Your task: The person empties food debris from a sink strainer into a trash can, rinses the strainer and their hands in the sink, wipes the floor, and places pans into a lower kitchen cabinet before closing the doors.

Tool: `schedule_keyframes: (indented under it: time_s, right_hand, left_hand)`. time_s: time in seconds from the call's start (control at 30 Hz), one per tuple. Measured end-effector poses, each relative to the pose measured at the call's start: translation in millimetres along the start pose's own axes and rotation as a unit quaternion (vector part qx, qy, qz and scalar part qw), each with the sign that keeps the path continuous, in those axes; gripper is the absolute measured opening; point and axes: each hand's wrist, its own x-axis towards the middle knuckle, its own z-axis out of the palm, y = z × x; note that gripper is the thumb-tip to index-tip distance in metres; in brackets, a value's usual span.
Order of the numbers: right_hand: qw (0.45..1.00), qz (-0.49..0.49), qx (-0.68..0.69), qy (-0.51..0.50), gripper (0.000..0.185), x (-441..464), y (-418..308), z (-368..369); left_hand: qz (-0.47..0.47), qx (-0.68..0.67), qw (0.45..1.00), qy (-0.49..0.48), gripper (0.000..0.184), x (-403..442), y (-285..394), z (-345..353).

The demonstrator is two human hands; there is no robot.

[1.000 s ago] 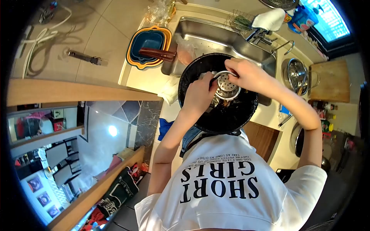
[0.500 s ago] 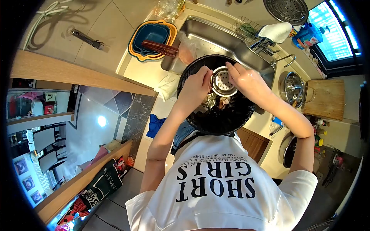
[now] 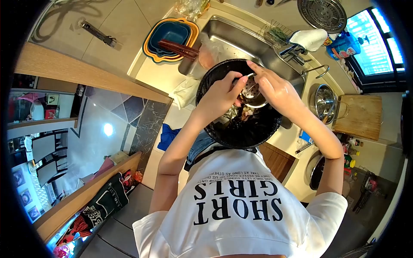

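Over a black-lined bin [image 3: 245, 133] I hold a small metal strainer [image 3: 253, 93] with holes in its base. My left hand [image 3: 220, 96] grips its left side, thumb and fingers pressed at the rim. My right hand [image 3: 277, 92] pinches the rim from the right, with one finger stretched out toward the sink. The strainer is tilted and partly hidden by my hands. Scraps and shiny wrapping [image 3: 228, 116] lie inside the bin below it.
Beyond the bin is a steel sink [image 3: 234, 36] with a plastic bag [image 3: 208, 53]. Stacked basins [image 3: 170, 38] holding brown chopsticks stand to its left. A metal bowl [image 3: 323, 103] and a wooden board [image 3: 359, 116] are on the right counter.
The strainer has tilted from facing upward, and my left fingers have shifted over its rim. My right hand has stayed at its right side. The camera view has shifted slightly.
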Motion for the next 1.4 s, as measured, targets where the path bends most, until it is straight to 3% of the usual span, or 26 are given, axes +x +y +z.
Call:
schedule_keyframes:
  time_s: [0.17, 0.27, 0.33, 0.37, 0.43, 0.47, 0.5, 0.57, 0.63, 0.7, 0.83, 0.9, 0.97, 1.1, 1.17, 1.23, 1.3, 1.37, 1.4]
  right_hand:
    - [0.998, -0.040, 0.023, 0.043, 0.012, 0.9, -2.4, -5.7]
    - [0.994, -0.059, 0.054, 0.078, 0.013, -3.2, -5.0, -3.7]
    - [0.980, -0.076, 0.142, 0.120, 0.030, -7.0, -4.5, 4.4]
    - [0.980, -0.074, 0.141, 0.121, 0.030, -9.5, -6.5, 3.7]
    - [0.960, -0.035, 0.274, 0.057, 0.038, -16.2, -10.5, 0.7]
    - [0.948, -0.130, 0.279, 0.081, 0.031, -20.0, -2.2, 13.7]
    - [0.948, -0.130, 0.280, 0.082, 0.031, -18.2, -4.3, 12.9]
    - [0.972, -0.099, 0.135, 0.165, 0.015, -12.9, -14.5, 10.6]
    - [0.953, 0.045, 0.186, 0.236, 0.052, -7.5, -27.2, 10.5]
    - [0.933, 0.145, 0.237, 0.228, 0.066, 2.7, -37.7, 3.1]
    - [0.957, 0.173, 0.208, 0.109, 0.071, 5.6, -35.8, -10.7]
    - [0.954, 0.178, 0.233, 0.057, 0.063, 0.7, -27.6, -12.1]
    - [0.943, 0.178, 0.265, 0.092, 0.057, 0.0, -24.8, -8.3]
    - [0.949, 0.159, 0.244, 0.123, 0.053, -2.0, -22.0, 6.5]
    - [0.954, 0.155, 0.220, 0.133, 0.050, -3.6, -21.9, 12.0]
    - [0.945, 0.166, 0.247, 0.136, 0.050, -4.2, -20.3, 16.3]
    - [0.932, 0.185, 0.271, 0.154, 0.049, -2.8, -19.3, 16.5]
    - [0.938, 0.188, 0.236, 0.173, 0.047, -2.4, -12.5, 17.5]
    - [0.932, 0.200, 0.232, 0.193, 0.046, -2.5, -8.6, 17.9]
  left_hand:
    - [0.010, -0.086, 0.996, -0.023, 0.037, -0.6, -4.5, 3.4]
    - [-0.018, -0.164, 0.982, -0.089, 0.030, -1.3, -5.7, 3.6]
    - [0.086, -0.043, 0.995, -0.021, 0.028, -1.3, -8.3, 5.4]
    - [0.086, -0.042, 0.995, -0.023, 0.028, -1.8, -6.1, 8.5]
    - [0.146, -0.086, 0.984, 0.054, 0.025, -5.4, 0.4, 16.4]
    - [0.130, -0.124, 0.982, 0.053, 0.027, -7.8, 0.7, 15.5]
    - [0.129, -0.123, 0.982, 0.054, 0.027, -7.9, 2.3, 15.1]
    - [0.143, -0.139, 0.974, 0.106, 0.029, -6.3, 6.4, 14.6]
    - [0.154, -0.132, 0.974, 0.100, 0.033, -4.5, 7.9, 11.1]
    - [0.166, -0.145, 0.970, 0.106, 0.039, -4.7, 11.9, 10.2]
    - [0.175, -0.081, 0.977, 0.086, 0.047, -4.2, 11.7, 9.2]
    - [0.196, -0.092, 0.973, 0.077, 0.048, -3.2, 10.3, 10.2]
    - [0.215, -0.102, 0.969, 0.067, 0.050, -2.0, 7.5, 11.7]
    - [0.164, -0.210, 0.963, 0.047, 0.049, -1.8, 4.1, 19.7]
    - [0.086, -0.280, 0.956, 0.012, 0.050, -2.6, -0.9, 22.3]
    - [0.075, -0.277, 0.958, 0.028, 0.047, -2.2, -0.3, 21.9]
    - [0.022, -0.168, 0.985, -0.010, 0.047, 0.8, 5.7, 12.4]
    - [0.046, -0.137, 0.989, -0.018, 0.043, 3.6, -13.4, 6.7]
    - [0.069, -0.074, 0.993, -0.068, 0.040, 4.2, -17.6, 3.8]
